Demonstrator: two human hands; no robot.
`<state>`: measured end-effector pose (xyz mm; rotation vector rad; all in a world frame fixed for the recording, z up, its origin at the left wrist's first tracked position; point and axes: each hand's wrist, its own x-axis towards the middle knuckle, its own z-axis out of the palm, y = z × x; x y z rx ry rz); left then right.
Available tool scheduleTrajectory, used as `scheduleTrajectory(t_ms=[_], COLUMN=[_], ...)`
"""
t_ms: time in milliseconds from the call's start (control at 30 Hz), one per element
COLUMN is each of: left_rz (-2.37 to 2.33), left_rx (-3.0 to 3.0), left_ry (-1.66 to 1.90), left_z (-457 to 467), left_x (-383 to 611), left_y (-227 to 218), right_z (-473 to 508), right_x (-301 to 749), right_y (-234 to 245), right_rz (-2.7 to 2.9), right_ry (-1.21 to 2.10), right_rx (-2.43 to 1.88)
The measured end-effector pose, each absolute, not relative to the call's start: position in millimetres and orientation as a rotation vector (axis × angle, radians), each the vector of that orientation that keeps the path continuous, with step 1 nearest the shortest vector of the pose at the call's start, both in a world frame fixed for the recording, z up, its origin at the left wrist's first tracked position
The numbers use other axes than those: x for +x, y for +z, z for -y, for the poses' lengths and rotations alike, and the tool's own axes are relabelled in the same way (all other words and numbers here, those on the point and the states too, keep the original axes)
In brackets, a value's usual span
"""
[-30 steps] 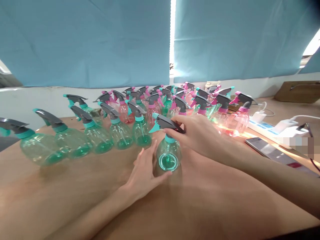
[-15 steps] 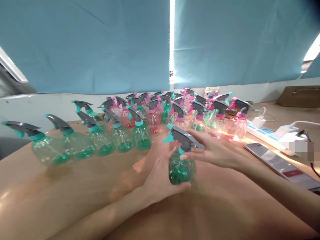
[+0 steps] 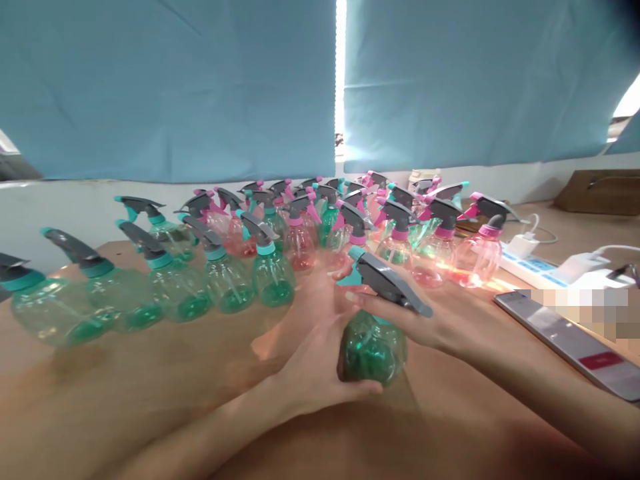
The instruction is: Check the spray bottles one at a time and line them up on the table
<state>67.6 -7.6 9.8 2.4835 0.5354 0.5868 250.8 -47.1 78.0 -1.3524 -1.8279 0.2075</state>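
Right in front of me is a green spray bottle (image 3: 374,350) with a grey and teal trigger head, tilted a little. My left hand (image 3: 320,347) is wrapped round the left side of its body, thumb low on the near face. My right hand (image 3: 405,310) grips it at the neck, just under the spray head, and its fingers hide the collar. Left of my hands a row of green spray bottles stands, the nearest being a bottle (image 3: 273,277) with a teal collar. Behind them are pink-collared spray bottles, among them a pink bottle (image 3: 479,257) at the right end.
A phone (image 3: 570,343) lies on the wooden table (image 3: 190,400) to the right of my right arm. Beyond it sits a white power strip (image 3: 540,270) with chargers and cables. A brown case (image 3: 600,200) rests at the far right. Blue blinds (image 3: 175,93) hang behind.
My right hand's fingers have shifted to close round the neck. The spray head has turned and tips more to the right. The view has moved closer to the table.
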Motion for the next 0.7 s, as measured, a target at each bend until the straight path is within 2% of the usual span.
scheduleTrajectory(t_ms=[233,700], left_rz=[-0.828,-0.825], left_rx=[2.701,2.804], left_ry=[0.424,0.322], left_z=[-7.5,-14.6], left_x=[27.1,21.9], left_y=[-6.7,-10.4], right_z=[25.1,30.8], right_x=[247.4,262.2], right_y=[69.8,49.1], right_rz=[1.648,1.743], right_ry=[0.593,0.283], right_rx=[-1.269,-1.481])
